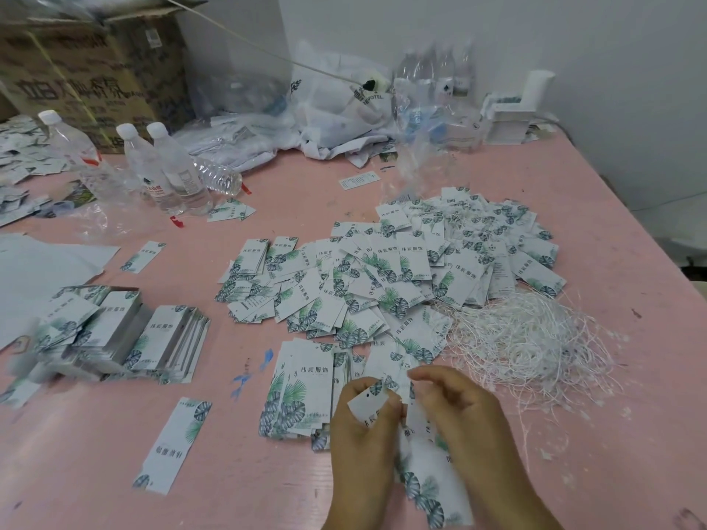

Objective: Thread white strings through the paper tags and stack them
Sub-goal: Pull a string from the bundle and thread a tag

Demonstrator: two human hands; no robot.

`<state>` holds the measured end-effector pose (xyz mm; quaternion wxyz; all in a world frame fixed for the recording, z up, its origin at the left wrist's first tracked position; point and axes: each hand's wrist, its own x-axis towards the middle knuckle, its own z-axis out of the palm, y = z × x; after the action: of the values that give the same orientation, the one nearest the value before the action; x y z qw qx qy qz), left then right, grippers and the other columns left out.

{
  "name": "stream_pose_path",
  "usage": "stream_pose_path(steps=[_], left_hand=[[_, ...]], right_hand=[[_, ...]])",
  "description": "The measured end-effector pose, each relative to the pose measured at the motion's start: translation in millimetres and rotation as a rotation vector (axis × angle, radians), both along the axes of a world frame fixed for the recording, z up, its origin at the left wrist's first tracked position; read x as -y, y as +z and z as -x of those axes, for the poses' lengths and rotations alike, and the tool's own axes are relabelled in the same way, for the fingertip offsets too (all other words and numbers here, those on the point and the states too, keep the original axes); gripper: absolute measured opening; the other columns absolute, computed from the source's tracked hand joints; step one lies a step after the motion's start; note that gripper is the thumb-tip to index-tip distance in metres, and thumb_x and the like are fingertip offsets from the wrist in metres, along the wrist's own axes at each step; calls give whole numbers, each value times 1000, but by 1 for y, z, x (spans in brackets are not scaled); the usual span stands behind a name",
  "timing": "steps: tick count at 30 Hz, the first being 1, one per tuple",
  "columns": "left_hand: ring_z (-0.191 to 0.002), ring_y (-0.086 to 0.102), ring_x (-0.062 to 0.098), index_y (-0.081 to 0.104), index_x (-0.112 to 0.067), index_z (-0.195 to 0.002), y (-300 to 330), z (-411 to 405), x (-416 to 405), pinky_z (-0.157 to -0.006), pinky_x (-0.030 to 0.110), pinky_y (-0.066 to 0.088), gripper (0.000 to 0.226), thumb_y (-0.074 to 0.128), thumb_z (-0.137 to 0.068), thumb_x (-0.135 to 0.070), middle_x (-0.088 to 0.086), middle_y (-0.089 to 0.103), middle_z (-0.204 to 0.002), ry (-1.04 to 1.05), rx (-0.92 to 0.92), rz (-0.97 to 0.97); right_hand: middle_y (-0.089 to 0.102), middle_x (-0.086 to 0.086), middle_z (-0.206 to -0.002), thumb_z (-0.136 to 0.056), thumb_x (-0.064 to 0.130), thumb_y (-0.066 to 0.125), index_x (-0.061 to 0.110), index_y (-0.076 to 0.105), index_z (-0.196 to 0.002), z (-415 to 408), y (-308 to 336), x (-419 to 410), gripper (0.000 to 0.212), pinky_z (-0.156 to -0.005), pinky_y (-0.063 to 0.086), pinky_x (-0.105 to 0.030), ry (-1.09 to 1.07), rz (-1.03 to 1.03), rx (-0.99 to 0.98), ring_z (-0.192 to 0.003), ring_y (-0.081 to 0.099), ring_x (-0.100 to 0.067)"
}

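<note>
Low in the head view, the left hand (361, 426) pinches a tag (366, 401) between thumb and curled fingers, its punched hole showing near the top edge. Just beside it, the right hand (455, 407) has its fingers curled around more tags (432, 487), which hang down between the two wrists with their leaf print toward the camera. The two hands nearly touch at the fingertips; no string can be made out between them.

Just left of the hands a stack (302, 392) of tags lies on the pink table (237, 472). Beyond the hands spreads a loose heap (386, 285) of tags, and to its right a tangle of white strings (524, 338) touches the edge of the heap. One long tag (174, 445) lies alone at lower left. Farther left, bundles (126, 330) of tags lie side by side, partly blurred.

At the far side of the table stand water bottles (164, 166), with a cardboard box (76, 70) behind them and crumpled plastic bags (336, 112) toward the wall.
</note>
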<state>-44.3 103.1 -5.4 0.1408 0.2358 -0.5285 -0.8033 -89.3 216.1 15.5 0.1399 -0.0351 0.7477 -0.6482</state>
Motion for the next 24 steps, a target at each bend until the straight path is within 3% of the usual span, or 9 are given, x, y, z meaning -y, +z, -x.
stream_pose_path(steps=[1, 3, 9, 13, 15, 17, 20, 24], left_hand=[[-55, 65, 12, 58, 0, -98, 0, 0, 1, -48, 19, 50, 19, 64, -86, 13, 8, 71, -65, -16, 1, 38], [-60, 67, 15, 60, -3, -99, 0, 1, 4, -52, 20, 51, 21, 65, -85, 12, 9, 73, -69, -20, 28, 76], [-72, 69, 27, 61, -4, -105, -6, -2, 9, -64, 33, 56, 23, 68, -86, 6, 18, 73, -82, -8, 70, 44], [-64, 69, 21, 60, -4, -106, -6, 0, 8, -55, 26, 54, 23, 67, -87, 5, 13, 73, -75, -43, 86, 11], [-61, 69, 14, 60, -15, -104, -8, 1, 7, -51, 21, 51, 17, 64, -92, -5, 7, 74, -73, -56, 125, 21], [-66, 69, 15, 61, -26, -96, -10, 0, 4, -55, 23, 51, 4, 59, -95, -29, 5, 74, -77, -56, 181, 19], [-79, 63, 29, 66, -22, -91, -7, -3, 2, -70, 46, 53, 36, 58, -86, -57, 22, 67, -88, -69, 182, -138], [-62, 65, 23, 69, -21, -85, -8, 0, 0, -52, 30, 52, 39, 56, -78, -57, 16, 68, -74, -24, 135, -326]], right_hand=[[62, -7, -69, -85, 34, 68, 41, 72, -94, -1, -1, 3, 12, -55, 50, -32, 37, -115, -102, -59, 56, -25], [59, -6, -70, -84, 33, 72, 42, 72, -92, -2, -4, 6, 13, -63, 51, -33, 95, -211, -202, -63, 57, -20], [59, -5, -71, -81, 13, 76, 34, 73, -78, 1, -12, 2, 21, -56, 44, -20, 97, -217, -230, -59, 51, -11], [60, -4, -70, -82, 14, 75, 31, 72, -75, 1, -17, 2, 18, -56, 47, -26, 64, -238, -273, -61, 55, -18], [60, -6, -68, -82, 14, 74, 29, 71, -75, 0, -18, 2, 16, -56, 50, -23, 29, -189, -262, -61, 59, -19], [59, -8, -65, -82, 14, 74, 28, 70, -76, 0, -20, 3, 16, -58, 52, -29, 9, -165, -252, -61, 60, -23], [56, -2, -64, -83, 12, 73, 28, 68, -76, -2, -22, 10, 18, -54, 44, -24, 18, -184, -297, -56, 49, -13], [55, 0, -65, -82, 15, 72, 29, 66, -77, -4, -25, 15, 16, -53, 43, -29, 20, -231, -343, -56, 47, -13]])
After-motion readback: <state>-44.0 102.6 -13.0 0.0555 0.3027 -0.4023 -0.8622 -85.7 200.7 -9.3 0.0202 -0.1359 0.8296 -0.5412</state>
